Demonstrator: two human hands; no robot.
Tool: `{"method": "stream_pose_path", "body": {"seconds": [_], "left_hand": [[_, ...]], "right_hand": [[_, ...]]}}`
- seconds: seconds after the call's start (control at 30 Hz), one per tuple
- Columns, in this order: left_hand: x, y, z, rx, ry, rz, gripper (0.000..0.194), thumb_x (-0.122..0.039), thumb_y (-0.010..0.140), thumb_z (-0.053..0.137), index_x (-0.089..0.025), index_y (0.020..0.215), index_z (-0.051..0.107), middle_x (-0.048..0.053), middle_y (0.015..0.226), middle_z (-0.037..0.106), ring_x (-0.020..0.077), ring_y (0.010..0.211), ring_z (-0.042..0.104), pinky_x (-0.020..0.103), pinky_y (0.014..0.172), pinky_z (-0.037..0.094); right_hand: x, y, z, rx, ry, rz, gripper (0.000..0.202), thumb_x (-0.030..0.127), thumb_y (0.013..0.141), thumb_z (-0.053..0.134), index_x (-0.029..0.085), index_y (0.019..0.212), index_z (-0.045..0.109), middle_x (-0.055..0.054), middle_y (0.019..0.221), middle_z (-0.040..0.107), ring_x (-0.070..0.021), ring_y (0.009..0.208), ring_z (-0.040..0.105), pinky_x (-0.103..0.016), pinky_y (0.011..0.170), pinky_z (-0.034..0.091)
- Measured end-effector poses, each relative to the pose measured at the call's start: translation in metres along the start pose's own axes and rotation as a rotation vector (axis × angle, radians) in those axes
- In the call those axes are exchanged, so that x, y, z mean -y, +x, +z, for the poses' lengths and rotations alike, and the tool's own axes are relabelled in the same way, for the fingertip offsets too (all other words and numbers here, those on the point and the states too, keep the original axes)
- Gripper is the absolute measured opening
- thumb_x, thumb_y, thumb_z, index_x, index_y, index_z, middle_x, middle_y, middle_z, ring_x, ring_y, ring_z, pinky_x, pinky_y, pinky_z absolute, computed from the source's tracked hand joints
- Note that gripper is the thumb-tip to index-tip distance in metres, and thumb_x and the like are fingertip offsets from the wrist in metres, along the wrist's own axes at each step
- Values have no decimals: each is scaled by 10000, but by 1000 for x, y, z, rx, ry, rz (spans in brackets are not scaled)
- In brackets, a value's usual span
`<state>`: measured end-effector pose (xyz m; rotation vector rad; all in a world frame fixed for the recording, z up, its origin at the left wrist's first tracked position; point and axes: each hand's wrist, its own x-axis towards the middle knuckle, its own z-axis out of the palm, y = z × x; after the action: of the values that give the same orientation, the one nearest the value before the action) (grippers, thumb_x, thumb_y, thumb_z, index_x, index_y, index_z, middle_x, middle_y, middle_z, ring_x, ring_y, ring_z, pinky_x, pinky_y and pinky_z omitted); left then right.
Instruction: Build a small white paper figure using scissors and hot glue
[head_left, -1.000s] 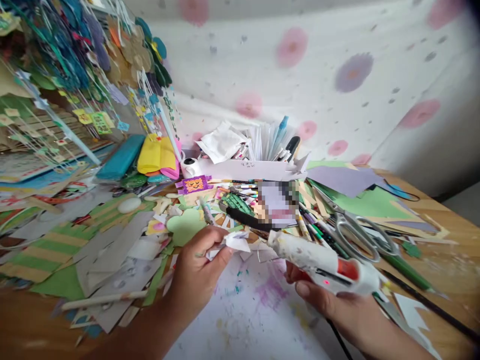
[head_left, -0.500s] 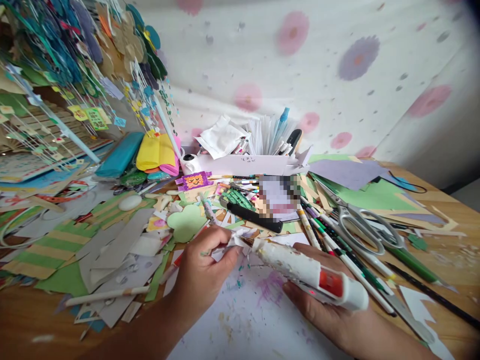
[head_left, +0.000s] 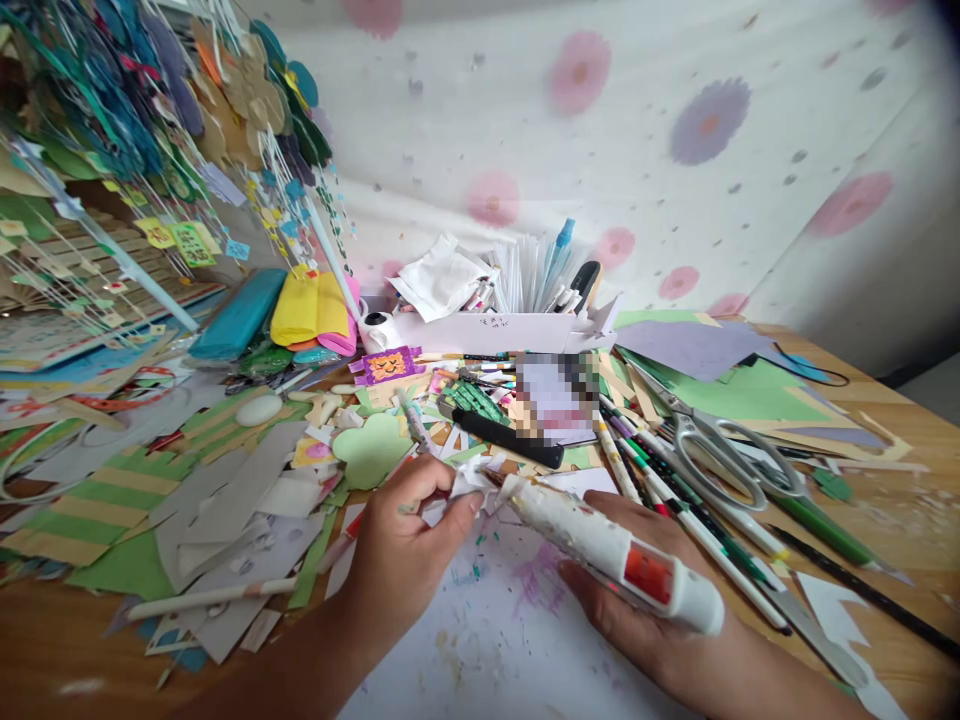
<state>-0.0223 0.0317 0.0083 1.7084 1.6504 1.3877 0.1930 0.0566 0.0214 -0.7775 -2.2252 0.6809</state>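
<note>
Biggest first: wooden table (head_left: 892, 510) buried in craft scraps, then a paint-stained white sheet (head_left: 457, 660) under the hands, a white box (head_left: 450, 327) at the back, and a glue gun (head_left: 600, 540). Right hand (head_left: 637, 620) is wrapped round the gun, most fingers hidden. Left hand (head_left: 412, 530) has thumb and index pinching a small folded white paper piece (head_left: 469, 480), above the sheet, right by the nozzle (head_left: 493, 475); can't tell if they touch.

My worry: if the nozzle's hot, one slip burns that left thumb, or too much glue sticks fingers to paper.

No readable brands. The box's handwriting and the hanging tags (head_left: 193, 244) are too small to make out.
</note>
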Motion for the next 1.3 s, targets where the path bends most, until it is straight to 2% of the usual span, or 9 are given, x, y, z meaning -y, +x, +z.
{"method": "stream_pose_path", "body": {"seconds": [0.17, 0.33, 0.53, 0.73, 0.97, 1.3], "left_hand": [[0, 1, 0, 4, -33, -32, 278, -247, 804, 586, -215, 605, 394, -45, 609, 380, 131, 590, 386, 261, 565, 326], [-2, 2, 1, 2, -60, -75, 275, -253, 796, 589, -213, 601, 400, -50, 602, 367, 127, 581, 370, 259, 562, 322], [-2, 0, 1, 24, -62, -115, 281, -281, 798, 592, -213, 603, 402, -40, 616, 379, 134, 586, 384, 262, 559, 326], [-2, 0, 1, 11, -95, -127, 295, -292, 806, 602, -217, 607, 398, -40, 612, 362, 135, 579, 367, 265, 554, 313], [-1, 1, 0, 3, -120, -100, 312, -280, 810, 610, -212, 599, 391, -55, 597, 336, 119, 558, 336, 258, 548, 295], [7, -2, 0, 21, -287, -181, 228, -299, 832, 628, -189, 668, 514, -32, 636, 506, 128, 604, 432, 250, 561, 336]], "right_hand": [[0, 0, -2, 0, -35, 48, 101, 138, 815, 510, 207, 761, 460, 6, 687, 537, -124, 578, 536, -231, 517, 413], [6, 3, -3, -61, 63, 19, 150, 101, 790, 546, 217, 736, 469, 20, 666, 522, -116, 562, 523, -208, 508, 428], [7, 4, -1, -83, 134, 2, 160, 95, 797, 562, 229, 775, 477, 11, 747, 526, -127, 650, 532, -219, 588, 461], [7, 5, -2, -68, 31, -37, 157, 111, 832, 502, 236, 776, 425, 12, 703, 478, -142, 615, 487, -242, 535, 410], [3, 4, -4, -99, -47, -62, 188, 96, 795, 509, 224, 731, 388, 23, 660, 484, -133, 592, 489, -236, 523, 396], [2, 5, -6, -111, -115, -17, 177, 121, 778, 520, 224, 692, 404, 12, 616, 493, -141, 545, 516, -239, 497, 413]]}}
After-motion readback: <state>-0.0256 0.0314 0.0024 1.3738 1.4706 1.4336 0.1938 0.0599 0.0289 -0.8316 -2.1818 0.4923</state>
